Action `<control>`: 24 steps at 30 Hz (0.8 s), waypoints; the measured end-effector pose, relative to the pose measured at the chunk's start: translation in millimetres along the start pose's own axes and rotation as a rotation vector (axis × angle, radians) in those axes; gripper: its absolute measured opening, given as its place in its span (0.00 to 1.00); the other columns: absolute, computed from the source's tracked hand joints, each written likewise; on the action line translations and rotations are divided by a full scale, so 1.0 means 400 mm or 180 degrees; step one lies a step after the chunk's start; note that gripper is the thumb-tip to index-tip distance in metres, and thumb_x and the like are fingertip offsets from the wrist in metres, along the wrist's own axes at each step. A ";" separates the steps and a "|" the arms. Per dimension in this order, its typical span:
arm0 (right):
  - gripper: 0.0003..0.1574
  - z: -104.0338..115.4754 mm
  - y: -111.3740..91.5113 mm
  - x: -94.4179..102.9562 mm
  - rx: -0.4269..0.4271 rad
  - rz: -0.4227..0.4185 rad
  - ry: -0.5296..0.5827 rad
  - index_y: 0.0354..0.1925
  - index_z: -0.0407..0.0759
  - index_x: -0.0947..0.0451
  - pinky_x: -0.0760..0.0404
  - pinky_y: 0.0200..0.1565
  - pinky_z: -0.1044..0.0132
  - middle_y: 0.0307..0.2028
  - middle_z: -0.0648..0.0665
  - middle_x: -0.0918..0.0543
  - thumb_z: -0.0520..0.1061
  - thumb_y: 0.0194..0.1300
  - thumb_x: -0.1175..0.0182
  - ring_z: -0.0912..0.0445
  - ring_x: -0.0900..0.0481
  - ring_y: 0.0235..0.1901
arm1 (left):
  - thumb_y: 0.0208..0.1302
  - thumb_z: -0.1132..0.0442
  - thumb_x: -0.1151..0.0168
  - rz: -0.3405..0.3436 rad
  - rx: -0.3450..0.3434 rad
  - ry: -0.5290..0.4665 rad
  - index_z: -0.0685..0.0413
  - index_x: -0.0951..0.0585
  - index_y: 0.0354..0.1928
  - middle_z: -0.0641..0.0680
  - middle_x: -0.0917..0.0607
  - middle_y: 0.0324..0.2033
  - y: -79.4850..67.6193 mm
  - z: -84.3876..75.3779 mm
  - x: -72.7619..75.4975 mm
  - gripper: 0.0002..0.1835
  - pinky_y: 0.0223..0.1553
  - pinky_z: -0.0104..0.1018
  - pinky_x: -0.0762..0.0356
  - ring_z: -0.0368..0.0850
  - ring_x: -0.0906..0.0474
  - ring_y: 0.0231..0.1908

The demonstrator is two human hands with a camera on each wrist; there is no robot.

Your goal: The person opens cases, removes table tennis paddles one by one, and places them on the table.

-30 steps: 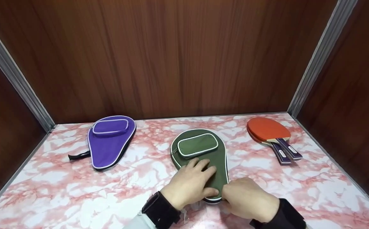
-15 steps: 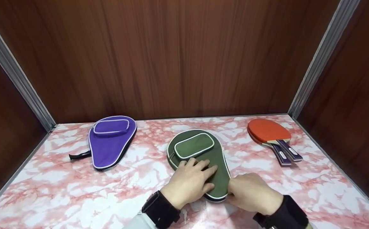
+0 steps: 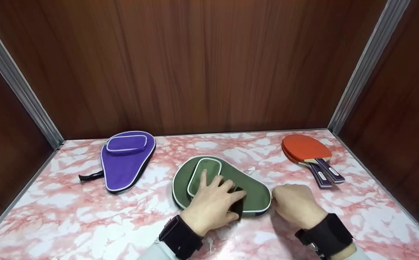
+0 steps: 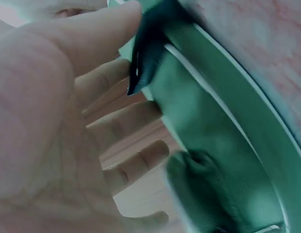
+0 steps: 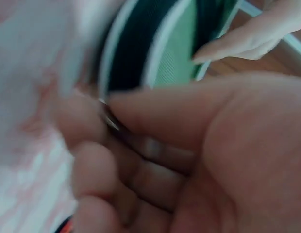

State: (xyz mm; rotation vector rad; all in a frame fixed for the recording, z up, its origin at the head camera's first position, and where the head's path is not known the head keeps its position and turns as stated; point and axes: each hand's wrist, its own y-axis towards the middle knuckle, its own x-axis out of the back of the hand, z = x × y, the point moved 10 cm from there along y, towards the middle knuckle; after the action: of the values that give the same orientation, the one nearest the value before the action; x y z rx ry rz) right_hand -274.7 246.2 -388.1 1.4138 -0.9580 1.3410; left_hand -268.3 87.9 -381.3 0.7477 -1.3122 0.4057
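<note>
left hand (image 3: 213, 203), spread, touches green case (image 3: 254, 191) — right hand (image 3: 296, 203) pinches zip pull (image 5: 111, 120) at edge (image 5: 153, 60)

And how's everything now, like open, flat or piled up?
Purple case: lying flat; can't tell if zipped
Green case: lying flat; can't tell if zipped
Two paddles: overlapping, orange face on top
Left hand: fingers spread, across green case
Right hand: pinching small shiny thing

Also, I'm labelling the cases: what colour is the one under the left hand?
The case is green, edged in white; the head view shows it best.
</note>
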 end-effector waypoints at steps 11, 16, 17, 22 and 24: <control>0.17 -0.027 0.018 -0.026 -0.0192 0.0099 -0.0103 0.22 0.47 0.21 0.18 0.29 0.41 0.23 0.43 0.16 0.41 0.69 0.33 0.42 0.16 0.25 | 0.66 0.47 0.20 0.0086 0.0118 -0.0168 0.26 0.19 0.75 0.57 0.26 0.78 -0.005 0.009 -0.026 0.35 0.61 0.80 0.25 0.61 0.26 0.73; 0.17 -0.003 0.005 -0.028 -0.0033 0.0168 -0.0103 0.21 0.47 0.25 0.16 0.30 0.42 0.21 0.44 0.19 0.39 0.66 0.33 0.44 0.17 0.24 | 0.64 0.47 0.19 0.0026 0.0091 -0.0159 0.27 0.18 0.74 0.57 0.25 0.76 -0.006 0.007 -0.021 0.35 0.59 0.80 0.24 0.60 0.25 0.72; 0.17 0.003 0.002 -0.026 0.0015 0.0148 -0.0096 0.21 0.47 0.25 0.16 0.30 0.42 0.20 0.45 0.19 0.39 0.66 0.33 0.43 0.17 0.24 | 0.64 0.47 0.19 0.0024 0.0092 -0.0155 0.27 0.18 0.74 0.57 0.25 0.76 -0.007 0.007 -0.022 0.35 0.59 0.79 0.24 0.60 0.25 0.72; 0.15 0.036 -0.010 -0.021 0.0225 0.0081 0.0062 0.26 0.50 0.23 0.17 0.32 0.42 0.21 0.46 0.18 0.43 0.66 0.28 0.43 0.15 0.25 | 0.64 0.47 0.18 0.0011 0.0101 -0.0161 0.26 0.18 0.74 0.57 0.25 0.76 -0.006 0.009 -0.022 0.35 0.59 0.79 0.25 0.60 0.25 0.72; 0.15 0.048 -0.014 -0.021 0.0301 0.0081 0.0121 0.27 0.51 0.24 0.17 0.31 0.42 0.21 0.48 0.18 0.44 0.66 0.28 0.44 0.15 0.25 | 0.63 0.47 0.18 -0.0003 0.0097 -0.0168 0.27 0.18 0.73 0.57 0.24 0.76 -0.006 0.009 -0.020 0.35 0.59 0.80 0.25 0.60 0.25 0.72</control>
State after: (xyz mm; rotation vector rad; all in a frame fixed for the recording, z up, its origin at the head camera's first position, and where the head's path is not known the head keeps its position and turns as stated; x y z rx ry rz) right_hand -265.2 228.7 -396.2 1.4461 -0.9005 1.4435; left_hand -271.2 84.8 -389.5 0.7890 -1.3577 0.4081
